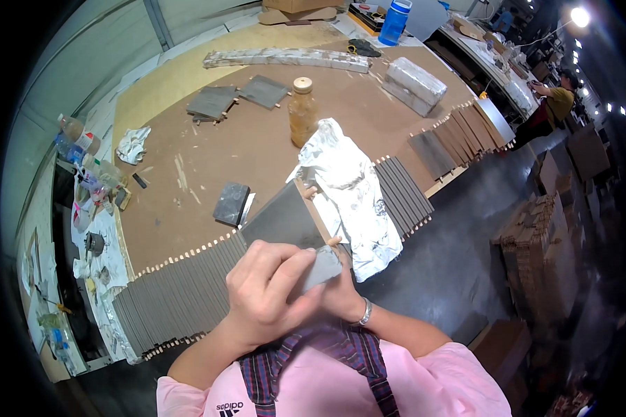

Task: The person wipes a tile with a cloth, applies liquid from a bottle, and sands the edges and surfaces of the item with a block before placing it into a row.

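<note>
**Workbench stock, hands at the near edge**

Far left, at 9 o'clock: a cluttered side shelf (pixel 94 229) is carrying small bottles and tools. Just above it, at 10 o'clock, a crumpled white rag (pixel 132 144) is lying on the brown worktable (pixel 257 139).

Lower left, at 7 o'clock: a row of grey slats (pixel 177 295) with wooden pegs is standing on edge along the table's near rim.

Centre left: a small dark block (pixel 231 203) is lying flat, near the slat row's upper end. Beyond it, toward 11 o'clock, two dark square panels (pixel 236 97) are resting side by side.

Centre, at 6 o'clock: the left hand (pixel 268 288) is curling its fingers closed over a small grey sanding block (pixel 321 269), thumb pressed on top. The right hand (pixel 344 292), wearing a wristband, is sitting mostly hidden behind it, fingers wrapped under the block's far side; how tightly cannot be told. The block is touching the near corner of a dark grey panel (pixel 282 219) that is tilting up from the table edge.

Centre, toward 12 o'clock: an amber bottle (pixel 302 111) is standing upright.

Right of centre: crumpled silver foil (pixel 351 194) is draping over the table rim, just beside the panel. More grey slats (pixel 403 194) are leaning at 3 o'clock.

Upper right, at 1 o'clock: another person (pixel 553 104) is standing at a far bench.
</note>
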`<control>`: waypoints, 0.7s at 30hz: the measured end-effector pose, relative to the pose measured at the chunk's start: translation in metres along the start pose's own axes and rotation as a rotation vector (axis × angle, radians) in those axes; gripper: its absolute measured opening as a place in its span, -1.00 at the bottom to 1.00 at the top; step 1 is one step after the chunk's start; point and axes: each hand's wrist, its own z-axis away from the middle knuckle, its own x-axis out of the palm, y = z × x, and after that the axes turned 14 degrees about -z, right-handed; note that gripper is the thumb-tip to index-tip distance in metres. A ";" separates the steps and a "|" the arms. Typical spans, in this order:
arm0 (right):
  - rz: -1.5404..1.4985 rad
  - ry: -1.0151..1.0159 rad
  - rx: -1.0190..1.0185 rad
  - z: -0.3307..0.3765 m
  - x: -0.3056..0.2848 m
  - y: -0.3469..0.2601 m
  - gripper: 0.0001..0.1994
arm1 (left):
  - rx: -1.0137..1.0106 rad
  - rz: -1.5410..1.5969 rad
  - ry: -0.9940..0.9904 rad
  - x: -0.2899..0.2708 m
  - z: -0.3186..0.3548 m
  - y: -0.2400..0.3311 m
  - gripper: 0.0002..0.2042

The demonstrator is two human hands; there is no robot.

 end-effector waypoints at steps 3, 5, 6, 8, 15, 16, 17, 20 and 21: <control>-0.221 0.133 0.095 -0.002 0.013 -0.008 -0.70 | -0.007 -0.060 0.026 0.002 -0.004 -0.009 -0.58; -0.313 0.160 0.241 -0.002 0.016 -0.013 -0.76 | -0.050 -0.078 0.057 0.007 -0.005 -0.020 -0.58; -0.295 0.134 0.301 -0.003 0.014 -0.016 -0.77 | -0.047 -0.075 0.056 0.007 -0.004 -0.018 -0.58; -0.226 0.143 0.152 0.000 0.017 -0.012 -0.78 | -0.006 -0.051 0.038 0.001 -0.003 -0.009 -0.59; -0.299 0.172 0.301 0.005 0.022 -0.022 -0.83 | -0.098 -0.122 0.054 0.005 -0.010 -0.025 -0.60; -0.367 0.165 0.406 0.007 0.021 -0.019 -0.82 | -0.103 -0.135 0.082 0.008 -0.011 -0.035 -0.60; -0.389 0.150 0.407 0.008 0.022 -0.018 -0.82 | -0.113 -0.125 0.072 0.006 -0.011 -0.033 -0.60; -0.232 0.165 0.144 0.007 0.026 -0.015 -0.85 | -0.051 -0.082 0.029 0.000 -0.007 -0.018 -0.61; -0.177 0.160 0.095 0.004 0.026 -0.017 -0.88 | -0.051 -0.098 0.007 0.000 -0.006 -0.018 -0.61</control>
